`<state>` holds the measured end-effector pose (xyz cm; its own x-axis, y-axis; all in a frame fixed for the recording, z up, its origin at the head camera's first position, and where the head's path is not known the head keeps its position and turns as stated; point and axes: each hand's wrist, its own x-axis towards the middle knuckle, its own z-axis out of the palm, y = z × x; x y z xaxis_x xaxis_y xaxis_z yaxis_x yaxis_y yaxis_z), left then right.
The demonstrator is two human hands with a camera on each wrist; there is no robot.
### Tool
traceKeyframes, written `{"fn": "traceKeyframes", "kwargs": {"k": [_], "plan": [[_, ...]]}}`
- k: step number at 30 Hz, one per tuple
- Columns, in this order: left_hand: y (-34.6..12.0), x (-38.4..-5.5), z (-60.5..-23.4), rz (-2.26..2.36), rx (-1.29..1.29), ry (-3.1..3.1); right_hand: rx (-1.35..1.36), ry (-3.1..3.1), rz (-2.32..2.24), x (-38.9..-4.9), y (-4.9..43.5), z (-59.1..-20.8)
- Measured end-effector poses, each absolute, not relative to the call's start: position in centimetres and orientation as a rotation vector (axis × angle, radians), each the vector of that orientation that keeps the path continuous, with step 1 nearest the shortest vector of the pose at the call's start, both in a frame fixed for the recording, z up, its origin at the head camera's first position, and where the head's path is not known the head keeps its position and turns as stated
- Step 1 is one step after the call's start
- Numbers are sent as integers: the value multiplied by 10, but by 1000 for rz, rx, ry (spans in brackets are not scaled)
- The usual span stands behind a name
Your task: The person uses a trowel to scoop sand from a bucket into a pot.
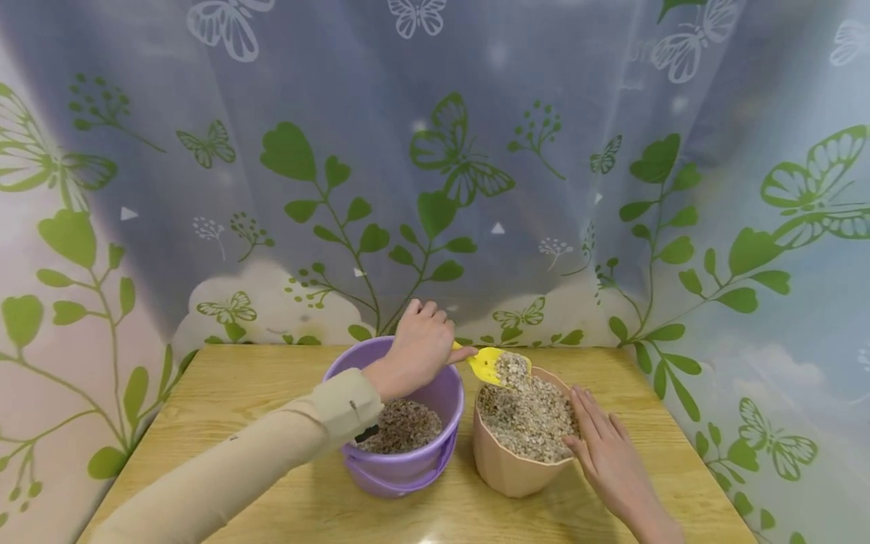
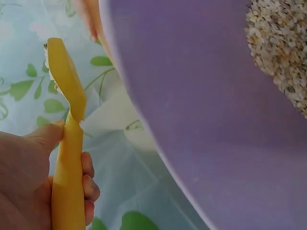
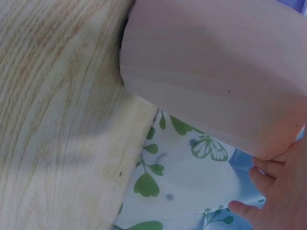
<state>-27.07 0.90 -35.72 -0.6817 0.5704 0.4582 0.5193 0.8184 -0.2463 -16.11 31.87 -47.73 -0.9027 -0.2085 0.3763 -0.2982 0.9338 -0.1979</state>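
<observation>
My left hand [image 1: 423, 344] grips the handle of a yellow toy shovel [image 1: 484, 366], its thumb laid along the handle in the left wrist view. The shovel's blade carries a small heap of pale gravel [image 1: 513, 369] and hangs over the near-full peach pot [image 1: 492, 452]. Coarse gravel [image 1: 533, 423] fills that pot almost to the rim. On the pot's right side rests my right hand [image 1: 605, 446], fingers straight against the rim and wall. Below my left forearm stands a purple bucket [image 1: 445, 404] with darker gravel [image 1: 408, 427] in its bottom.
Both containers stand side by side on a wooden table [image 1: 272, 468]. A curtain [image 1: 544, 189] printed with green leaves and butterflies hangs close behind the table's back edge and along both sides. The bucket's purple handle [image 1: 408, 483] hangs down at its front.
</observation>
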Motion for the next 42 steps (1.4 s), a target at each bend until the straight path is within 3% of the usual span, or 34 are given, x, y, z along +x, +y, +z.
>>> {"fn": "traceKeyframes", "kwargs": {"k": [27,42], "plan": [[97,-282,-376,507,-960,-2683,359,-2698,418,-162,319,-481],[101,-280,-371,689,-925,-2538,360,-2704,424,-163,319,-483]]}}
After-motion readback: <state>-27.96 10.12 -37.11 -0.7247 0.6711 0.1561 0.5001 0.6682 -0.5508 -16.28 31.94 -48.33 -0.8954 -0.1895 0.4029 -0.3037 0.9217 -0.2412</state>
